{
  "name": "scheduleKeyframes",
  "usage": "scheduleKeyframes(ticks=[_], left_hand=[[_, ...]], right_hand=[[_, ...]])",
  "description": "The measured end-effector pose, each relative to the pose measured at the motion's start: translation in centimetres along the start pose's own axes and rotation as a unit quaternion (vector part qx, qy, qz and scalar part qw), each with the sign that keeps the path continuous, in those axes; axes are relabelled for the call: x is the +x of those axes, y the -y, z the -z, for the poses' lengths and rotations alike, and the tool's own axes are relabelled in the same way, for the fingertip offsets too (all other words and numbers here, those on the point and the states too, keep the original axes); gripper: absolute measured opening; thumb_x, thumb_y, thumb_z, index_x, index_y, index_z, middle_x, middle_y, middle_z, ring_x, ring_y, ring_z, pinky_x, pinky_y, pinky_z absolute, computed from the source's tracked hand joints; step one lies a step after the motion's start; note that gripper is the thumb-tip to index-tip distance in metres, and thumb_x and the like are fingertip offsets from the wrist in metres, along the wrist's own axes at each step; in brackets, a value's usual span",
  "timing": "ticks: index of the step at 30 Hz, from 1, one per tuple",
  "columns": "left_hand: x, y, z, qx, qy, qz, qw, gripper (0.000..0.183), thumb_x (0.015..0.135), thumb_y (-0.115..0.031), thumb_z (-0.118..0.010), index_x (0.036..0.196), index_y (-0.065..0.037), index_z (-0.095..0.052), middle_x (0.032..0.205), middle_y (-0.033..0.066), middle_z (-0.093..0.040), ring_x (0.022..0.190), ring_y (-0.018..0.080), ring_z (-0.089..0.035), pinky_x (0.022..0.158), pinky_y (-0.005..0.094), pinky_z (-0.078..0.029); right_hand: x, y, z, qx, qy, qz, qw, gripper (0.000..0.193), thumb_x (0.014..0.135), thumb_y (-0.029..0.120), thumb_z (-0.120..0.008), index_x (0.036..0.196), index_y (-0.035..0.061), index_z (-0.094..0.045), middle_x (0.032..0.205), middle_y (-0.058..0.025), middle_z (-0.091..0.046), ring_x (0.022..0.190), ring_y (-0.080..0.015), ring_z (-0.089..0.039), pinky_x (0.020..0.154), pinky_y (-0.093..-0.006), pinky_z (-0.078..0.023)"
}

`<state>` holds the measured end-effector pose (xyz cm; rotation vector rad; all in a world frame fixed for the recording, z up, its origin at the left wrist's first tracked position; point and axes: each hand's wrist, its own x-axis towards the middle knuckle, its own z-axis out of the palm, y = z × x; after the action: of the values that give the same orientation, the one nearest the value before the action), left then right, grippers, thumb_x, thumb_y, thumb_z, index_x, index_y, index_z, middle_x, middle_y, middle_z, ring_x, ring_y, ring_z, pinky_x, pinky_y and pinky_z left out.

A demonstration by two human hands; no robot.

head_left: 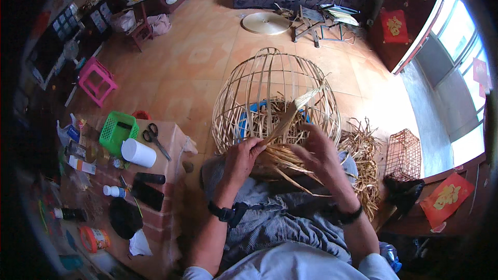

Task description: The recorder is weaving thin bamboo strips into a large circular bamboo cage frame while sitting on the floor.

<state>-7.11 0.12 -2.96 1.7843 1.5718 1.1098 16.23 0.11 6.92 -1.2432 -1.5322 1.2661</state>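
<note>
**Head view: both hands at work on a half-woven bamboo cage**

Head camera looks down on a seated person with a domed, open-ribbed cage of pale bamboo strips (275,101) resting against the knees, its rounded end pointing away across the orange tiled floor (197,57).

Left hand (244,156): at the cage's near-left rim, fingers curled and pressed together on a bundle of loose flat bamboo strips (290,163) that fans out from the rim. A black wristband sits on that forearm.

Right hand (319,153): at the near-right rim of the cage, fingers bent over the same strips, pinching them against the weave. Exact fingertip contact is hidden by the back of the hand.

Beside the cage:
- To its right, a heap of loose dry bamboo slivers (363,155) on the floor, and beyond that a small rectangular brown lattice cage (403,154).
- To its left, a low brick-patterned table (166,197) carrying a green plastic mesh basket (117,130), black-handled scissors (154,137), a white cylindrical cup lying on its side (138,152) and a black phone (147,195).
- Well beyond the cage, a round pale coil of flat strip (265,23) on the floor; far to the left, a pink plastic stool (95,80).
</note>
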Motion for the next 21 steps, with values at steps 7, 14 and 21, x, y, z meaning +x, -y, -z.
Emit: scheduleKeyframes(ticks=[7, 14, 21], left_hand=[[-1.3, -0.6, -0.7, 0.092, -0.022, -0.032, 0.995, 0.059, 0.101, -0.019, -0.073, 0.155, -0.01, -0.051, 0.113, 0.0218, -0.076, 0.098, 0.0404, -0.075, 0.086, 0.0483, -0.059], [-2.4, -2.1, -1.6, 0.208, 0.012, -0.109, 0.972, 0.102, 0.088, -0.022, -0.084, 0.165, 0.006, -0.023, 0.131, 0.0298, -0.063, 0.117, 0.0457, -0.063, 0.102, 0.0532, -0.05], [-1.6, -3.0, -1.0, 0.23, 0.062, -0.096, 0.967, 0.113, 0.079, -0.033, -0.092, 0.164, 0.004, -0.026, 0.129, 0.0286, -0.061, 0.114, 0.0444, -0.063, 0.102, 0.0519, -0.05]], right_hand=[[10.4, -2.4, -2.5, 0.204, 0.064, -0.029, 0.977, 0.027, 0.105, 0.026, -0.071, 0.116, 0.0007, -0.069, 0.095, -0.0052, -0.072, 0.078, -0.0139, -0.07, 0.073, -0.0297, -0.06], [12.5, -0.4, -3.8, -0.001, 0.137, 0.06, 0.989, 0.033, 0.107, 0.025, -0.067, 0.124, -0.0034, -0.067, 0.102, -0.0067, -0.075, 0.096, -0.0182, -0.075, 0.09, -0.034, -0.06], [12.8, -0.5, -4.4, -0.284, 0.048, 0.217, 0.933, 0.011, 0.098, 0.011, -0.068, 0.103, 0.0035, -0.074, 0.086, -0.0222, -0.073, 0.077, -0.0363, -0.075, 0.067, -0.0475, -0.058]])
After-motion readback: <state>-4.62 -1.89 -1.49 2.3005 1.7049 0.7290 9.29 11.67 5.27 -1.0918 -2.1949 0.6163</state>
